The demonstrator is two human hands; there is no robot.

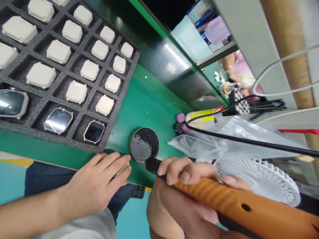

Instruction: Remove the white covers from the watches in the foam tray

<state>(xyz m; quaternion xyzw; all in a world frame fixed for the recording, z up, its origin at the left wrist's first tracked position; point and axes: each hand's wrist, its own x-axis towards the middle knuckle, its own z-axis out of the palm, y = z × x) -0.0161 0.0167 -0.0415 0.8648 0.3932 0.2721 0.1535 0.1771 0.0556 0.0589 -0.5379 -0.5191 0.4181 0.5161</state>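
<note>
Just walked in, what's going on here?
A person's right hand grips an orange-handled tool, its black tip at the edge of a round metal tin holding perforated mesh and black granules. The left hand lies beside the tin, fingers over a small white piece. Nearby sits a dark foam tray of cream-coloured, watch-like units, plus three glass-faced units.

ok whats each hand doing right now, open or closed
left hand: closed on a small white piece, hard to make out
right hand: closed, holding an orange-handled tool
</note>
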